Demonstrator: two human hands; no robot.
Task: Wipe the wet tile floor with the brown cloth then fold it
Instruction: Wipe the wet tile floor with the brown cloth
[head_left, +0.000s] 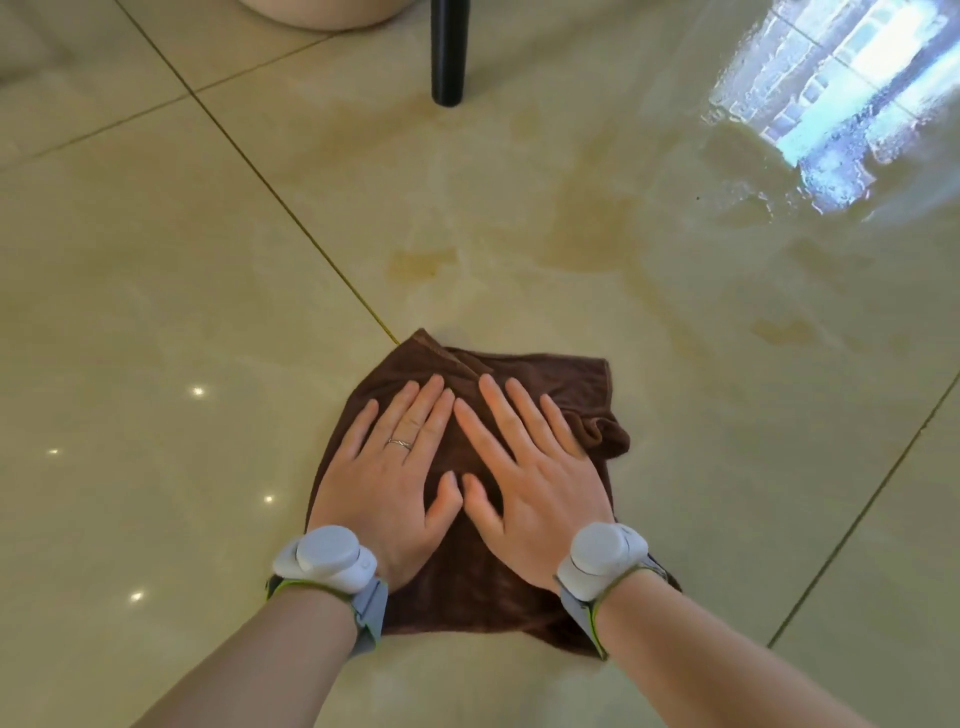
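Observation:
The brown cloth (561, 384) lies flat on the beige tile floor (156, 291), low in the middle of the view, with a bunched fold at its right edge. My left hand (387, 478) and my right hand (530, 467) press on it side by side, palms down, fingers straight and spread. The thumbs nearly touch over the cloth's centre. A wet patch (737, 171) glistens on the tiles far to the upper right, where bright window light is reflected.
A black furniture leg (448, 52) stands on the floor at the top centre. A pale rounded object (322, 13) sits at the top edge to its left. Dark grout lines cross the tiles diagonally on both sides.

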